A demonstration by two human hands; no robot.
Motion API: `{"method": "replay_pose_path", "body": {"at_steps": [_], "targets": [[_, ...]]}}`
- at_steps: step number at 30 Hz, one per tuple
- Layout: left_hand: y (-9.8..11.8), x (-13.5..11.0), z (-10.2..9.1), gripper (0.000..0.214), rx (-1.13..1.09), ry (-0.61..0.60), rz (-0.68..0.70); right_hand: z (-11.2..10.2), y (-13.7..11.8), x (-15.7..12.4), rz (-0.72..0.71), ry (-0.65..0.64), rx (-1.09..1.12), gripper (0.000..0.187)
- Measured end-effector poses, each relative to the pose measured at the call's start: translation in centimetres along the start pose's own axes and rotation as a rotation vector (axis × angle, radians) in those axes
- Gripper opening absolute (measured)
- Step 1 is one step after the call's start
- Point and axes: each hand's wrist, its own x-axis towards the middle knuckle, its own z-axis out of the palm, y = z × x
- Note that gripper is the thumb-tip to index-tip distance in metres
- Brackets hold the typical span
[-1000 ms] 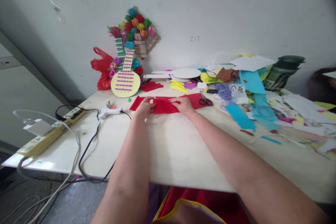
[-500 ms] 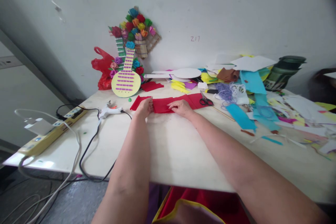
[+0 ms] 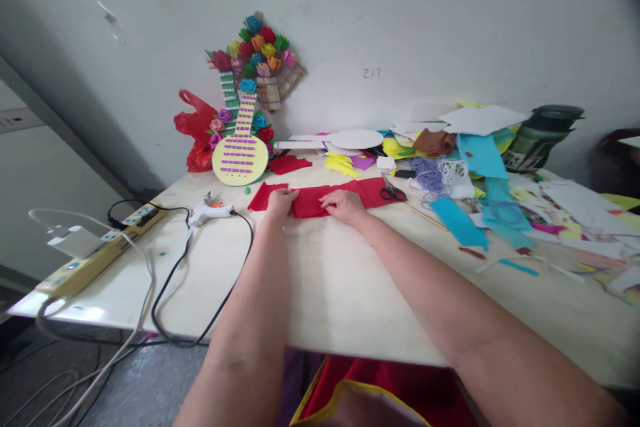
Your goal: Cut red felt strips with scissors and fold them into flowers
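Taking the red sheet as the centre of our clock, with twelve toward the wall, we have a yellow power strip (image 3: 120,244) between eight and nine o'clock, a white charger (image 3: 75,241) plugged into it. At ten, a red plastic bag (image 3: 193,123) sits by the wall. The white glue gun (image 3: 214,215) lies at nine on our desk (image 3: 340,287). At ten too, nearer us than the bag, a yellow guitar-shaped craft (image 3: 239,159) stands upright, and colourful flowers (image 3: 260,53) rise at eleven.

Our left hand (image 3: 281,203) pinches the sheet left of its middle, thumb and fingers drawn together. The red sheet (image 3: 311,202) lies flat along the desk, crosswise before us, with layers overlapping. Our right hand (image 3: 345,205) rests on it right of the middle, fingers bent; we cannot tell whether they pinch it.

At one o'clock there is a white paddle-shaped cutout (image 3: 356,139). At three, black-handled scissors (image 3: 393,193) lie over the sheet's right end, a thin stick (image 3: 425,216) just beside them. Purple yarn (image 3: 429,175) is tangled between two and three, a blue piece (image 3: 459,221) lies just past three, and farther off, before three, a green bottle (image 3: 543,137) leans.
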Motion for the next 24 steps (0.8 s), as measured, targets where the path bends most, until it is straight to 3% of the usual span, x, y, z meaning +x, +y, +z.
{"method": "replay_pose_path", "body": {"at_steps": [11,16,19,24], "targets": [[-0.7,1.3,0.6,0.021,0.337,0.199,0.115,0.2,-0.2,-0.2,-0.083,0.020,-0.048,0.019],[-1.1,1.7,0.7,0.020,0.367,0.253,0.112,-0.3,-0.9,-0.4,-0.094,0.013,-0.017,0.015],[-1.1,1.7,0.7,0.019,0.329,0.283,0.109,-0.8,-0.9,-0.4,0.050,0.041,0.018,0.017],[-1.0,1.5,0.6,0.024,0.251,0.291,0.111,-1.5,0.1,0.0,0.427,0.161,-0.066,0.026]]}}
